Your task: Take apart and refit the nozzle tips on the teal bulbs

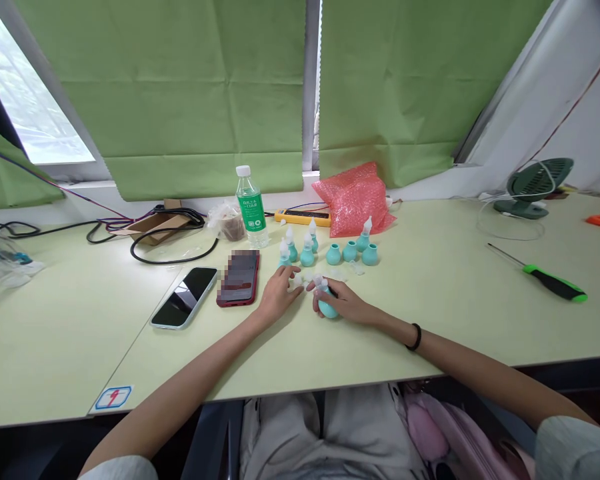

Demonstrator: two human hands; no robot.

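My right hand (pixel 347 303) is wrapped round a teal rubber bulb (pixel 327 308) with a whitish translucent piece at its mouth. Its round bottom shows below my fingers. To the left, my left hand (pixel 279 291) rests low over the table, thumb and forefinger apart beside small translucent pieces (pixel 299 281). Just beyond it stand several teal bulbs fitted with pointed white nozzles, one of them a nozzled bulb (pixel 307 255). Farther right, an open-mouthed bulb (pixel 333 254) stands with two more like it, and another nozzled bulb (pixel 365 237) is behind them.
Left of my hands lie a red-cased phone (pixel 239 279) and a pale-cased phone (pixel 185 298). A water bottle (pixel 253 210), a yellow tool or strip (pixel 303 217) and a pink bubble-wrap bag (pixel 353 200) stand behind. A screwdriver (pixel 547 277) and a green fan (pixel 535 187) are at right.
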